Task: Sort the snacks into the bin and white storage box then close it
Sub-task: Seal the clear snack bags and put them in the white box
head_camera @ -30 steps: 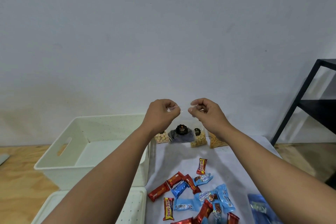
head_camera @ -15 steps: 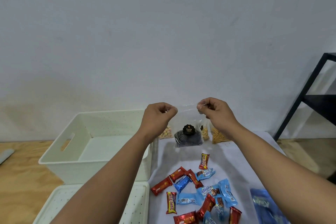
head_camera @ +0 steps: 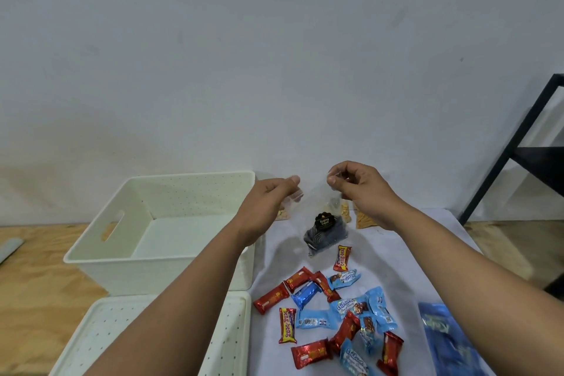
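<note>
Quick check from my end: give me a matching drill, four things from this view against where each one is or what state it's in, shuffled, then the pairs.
Things:
1. white storage box
2. lid
3. clear bag of dark snacks
4. right hand

States:
A. lying flat in front of the box
B. pinching the bag's top edge
C. open, nothing visible inside
D. hanging above the white cloth

Pairs: 1-C, 2-A, 3-D, 4-B
</note>
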